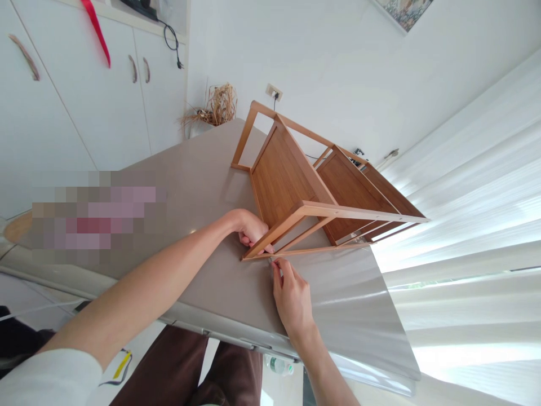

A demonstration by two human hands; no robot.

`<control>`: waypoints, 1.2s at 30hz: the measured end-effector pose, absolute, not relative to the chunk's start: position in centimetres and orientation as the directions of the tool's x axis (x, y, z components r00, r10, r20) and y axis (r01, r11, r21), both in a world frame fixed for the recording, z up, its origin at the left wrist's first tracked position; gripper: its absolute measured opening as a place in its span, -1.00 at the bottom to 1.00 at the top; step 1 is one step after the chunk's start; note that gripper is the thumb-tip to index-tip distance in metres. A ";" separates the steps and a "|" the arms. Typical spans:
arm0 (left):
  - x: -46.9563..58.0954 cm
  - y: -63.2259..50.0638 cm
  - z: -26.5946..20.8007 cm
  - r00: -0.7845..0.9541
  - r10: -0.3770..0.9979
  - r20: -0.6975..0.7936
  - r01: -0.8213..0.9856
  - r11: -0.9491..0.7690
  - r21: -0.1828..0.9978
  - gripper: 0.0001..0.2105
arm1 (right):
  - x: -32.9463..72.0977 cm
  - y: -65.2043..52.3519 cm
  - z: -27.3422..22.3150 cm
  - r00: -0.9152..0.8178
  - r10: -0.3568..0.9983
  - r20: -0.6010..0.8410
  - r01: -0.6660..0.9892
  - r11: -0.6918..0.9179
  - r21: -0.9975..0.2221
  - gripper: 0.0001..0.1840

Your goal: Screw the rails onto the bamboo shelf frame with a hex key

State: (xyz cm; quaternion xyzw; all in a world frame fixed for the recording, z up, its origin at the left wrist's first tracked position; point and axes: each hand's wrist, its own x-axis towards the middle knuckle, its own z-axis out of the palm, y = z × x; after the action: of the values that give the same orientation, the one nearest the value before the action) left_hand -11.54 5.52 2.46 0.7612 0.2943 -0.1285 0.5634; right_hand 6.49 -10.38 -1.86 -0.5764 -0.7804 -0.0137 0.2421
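Note:
A brown wooden shelf rack point(284, 163) lies tipped on its side on the table, its slatless panels standing at a slant. My left hand point(253, 232) reaches in behind the rack's near end bar. Its fingers are curled and closed at the lower rail point(302, 251), close to the corner; the bar hides part of them. Just outside that rail is my right hand point(292, 290), thumb and fingers pinched together. Between its fingertips is a small thin metal piece point(271, 260) that touches or nearly touches the rail; its exact kind is too small to tell.
The rack stands on a grey-brown table point(203, 169) with a clear cover over its right part. White cabinets point(80, 84) are at the left, dried stems point(222, 104) behind, and white curtains point(477, 225) at the right. A plastic bottle point(279, 365) lies below the table edge.

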 end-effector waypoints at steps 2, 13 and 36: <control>-11.7 5.8 2.3 0.807 0.285 -0.518 0.577 -0.192 0.794 -0.48 | 6.4 -10.4 -2.0 -0.259 0.867 0.426 0.906 0.371 -0.203 -0.65; -11.7 5.9 2.2 0.811 0.280 -0.513 0.565 -0.151 0.811 -0.56 | 6.2 -9.8 -1.1 -0.011 0.953 0.303 0.818 0.183 -0.546 -0.72; -11.8 6.5 1.5 0.830 0.245 -0.501 0.546 -0.169 0.821 -0.51 | 6.1 -10.3 -1.7 0.116 0.960 0.257 0.681 0.111 -0.724 -0.68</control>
State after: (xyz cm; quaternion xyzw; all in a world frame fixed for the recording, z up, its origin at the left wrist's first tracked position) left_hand -11.81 6.45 1.54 0.7537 0.2622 -0.1277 0.5890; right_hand 6.10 -10.28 -1.68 -0.6413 -0.6396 0.1817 0.3830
